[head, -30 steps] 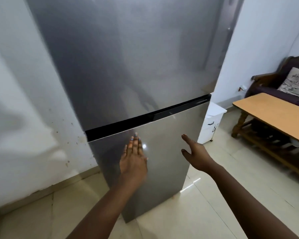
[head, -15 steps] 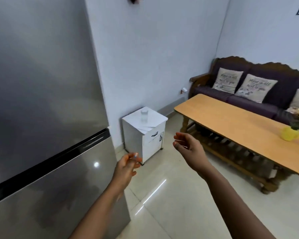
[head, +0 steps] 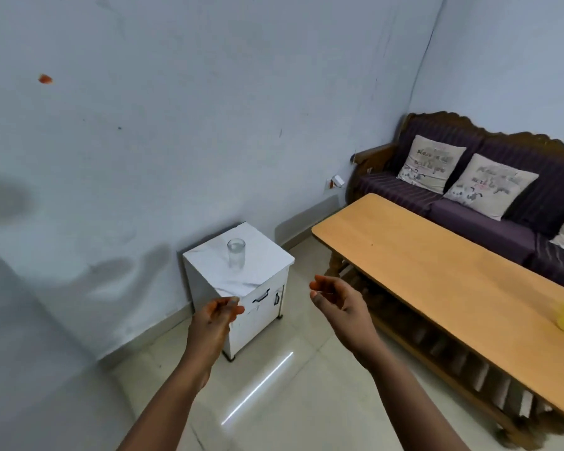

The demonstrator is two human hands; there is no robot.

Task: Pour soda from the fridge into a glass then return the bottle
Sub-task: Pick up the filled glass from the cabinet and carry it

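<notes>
Both hands are hanging out front over the pale tiled floor (head: 274,402), and neither one is carrying anything. The left hand (head: 215,317) is sitting with its fingers (head: 233,310) loosely curled and spread apart, gripping nothing. The right hand (head: 336,297) is cupping upward, its fingers (head: 319,286) bent but parted, also holding nothing.

Just beyond the left fingertips, the near corner of the small white cabinet with a marbled top (head: 258,271) is showing, its dark drawer handle lying between the two hands. Farther out past the fingers, well apart from both hands, the clear cylindrical drinking glass (head: 236,257) is standing upright near the middle of that top. Whether it is holding any liquid is too hard to tell.

That glass is looking light, rigid, smooth-sided and breakable, so I'm judging it likely to slip in a loose grip; the safest hold would be a wrap round the lower half of the wall, away from the rim.

To the right of the right fingers, the long light-wood coffee table (head: 437,265) is stretching away, and behind it the dark purple sofa with a carved wooden frame (head: 469,206) is filling the far corner. No soda bottle is in view anywhere.
</notes>
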